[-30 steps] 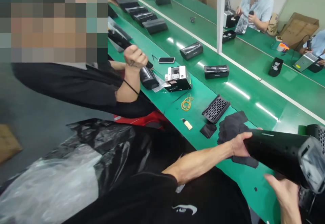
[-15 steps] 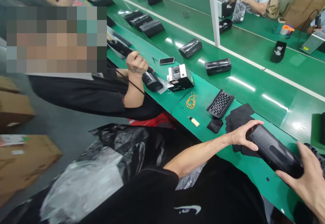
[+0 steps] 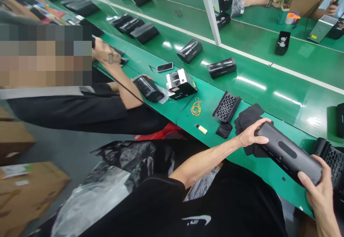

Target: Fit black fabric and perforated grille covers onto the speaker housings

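A long black speaker housing (image 3: 288, 151) with an oval recess on its face is held above the green bench, between my two hands. My left hand (image 3: 251, 135) grips its left end, thumb on the near side and fingers over the far edge. Around its right end wraps my right hand (image 3: 318, 179), with the thumb on the near side. Beneath and beside my left hand lie stacked black cloth pieces (image 3: 245, 120). A black slotted grille (image 3: 227, 107) and a small black cloth piece (image 3: 224, 130) are left of the stack. More slotted grilles (image 3: 331, 161) lie beyond my right hand.
On the bench are a yellow cord (image 3: 196, 107), a small pale bottle (image 3: 201, 129), a white-and-black machine (image 3: 181, 84) and a phone (image 3: 165, 67). Speakers (image 3: 221, 67) stand on the green line behind. At left a co-worker's hand (image 3: 107, 53) holds a corded tool. Cartons (image 3: 34, 183) stand on the floor.
My right hand, blurred with fingers spread before, now closes round the housing's right end. The housing has turned so its oval-recess face shows more. The co-worker's raised hand has moved left.
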`<state>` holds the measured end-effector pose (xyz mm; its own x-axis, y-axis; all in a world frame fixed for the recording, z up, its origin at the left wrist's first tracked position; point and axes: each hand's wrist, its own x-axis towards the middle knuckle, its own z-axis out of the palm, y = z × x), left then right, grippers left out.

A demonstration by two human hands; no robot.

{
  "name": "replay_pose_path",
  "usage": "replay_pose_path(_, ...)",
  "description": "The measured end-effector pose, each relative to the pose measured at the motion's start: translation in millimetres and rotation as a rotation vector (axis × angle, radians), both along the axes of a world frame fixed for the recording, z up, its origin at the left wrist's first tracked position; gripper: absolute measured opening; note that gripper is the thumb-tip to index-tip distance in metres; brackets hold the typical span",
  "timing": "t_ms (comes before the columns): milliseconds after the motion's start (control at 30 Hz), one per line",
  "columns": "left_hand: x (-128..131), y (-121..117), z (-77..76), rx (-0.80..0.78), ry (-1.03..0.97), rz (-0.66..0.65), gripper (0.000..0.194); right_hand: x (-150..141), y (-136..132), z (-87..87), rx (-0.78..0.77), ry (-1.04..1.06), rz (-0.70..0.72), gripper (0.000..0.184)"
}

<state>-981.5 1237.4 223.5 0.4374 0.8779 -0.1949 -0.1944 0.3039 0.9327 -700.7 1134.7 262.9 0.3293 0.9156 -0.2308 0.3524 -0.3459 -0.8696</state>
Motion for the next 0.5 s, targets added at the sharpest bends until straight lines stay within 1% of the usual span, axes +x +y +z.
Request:
replay_pose_path(33, 1.7, -0.5, -4.8, -0.050, 0.054, -0.001, 0.092, 2.1, 3.3, -9.3, -0.073, 0.101, -0.041, 0.097)
replay_pose_path(133, 3.7, -2.2, -20.5, -0.231, 0.246, -0.067, 0.085, 6.8, 7.8, -34.4, -0.396, 0.411, -0.157, 0.102)
replay_pose_path(167, 3.8, -3.0, -25.5, -0.284, 0.283, -0.089, 0.086, 7.3, 6.5, -40.7, -0.480, 0.476, -0.171, 0.103)
replay_pose_path(200, 4.1, -3.9, -30.1, -0.332, 0.296, -0.101, 0.088, 7.0, 3.8, -46.0, -0.528, 0.517, -0.174, 0.102)
replay_pose_path(233, 4.8, -5.0, -34.3, -0.367, 0.295, -0.093, 0.089, 6.0, 0.4, -50.8, -0.535, 0.542, -0.170, 0.100)
replay_pose_path(267, 5.9, -6.0, -38.0, -0.388, 0.294, -0.069, 0.089, 4.3, -3.3, -55.3, -0.509, 0.553, -0.170, 0.096)
replay_pose_path(367, 11.8, -8.9, -45.3, -0.432, 0.356, -0.008, 0.084, -1.8, -10.3, -70.6, -0.427, 0.522, -0.252, 0.083)
replay_pose_path(433, 15.3, -10.0, -47.9, -0.481, 0.438, 0.005, 0.086, -4.2, -11.8, -82.2, -0.448, 0.497, -0.310, 0.078)
replay_pose_path(500, 15.9, -9.7, -50.4, -0.532, 0.496, -0.004, 0.089, -4.1, -15.5, -92.3, -0.491, 0.511, -0.314, 0.079)
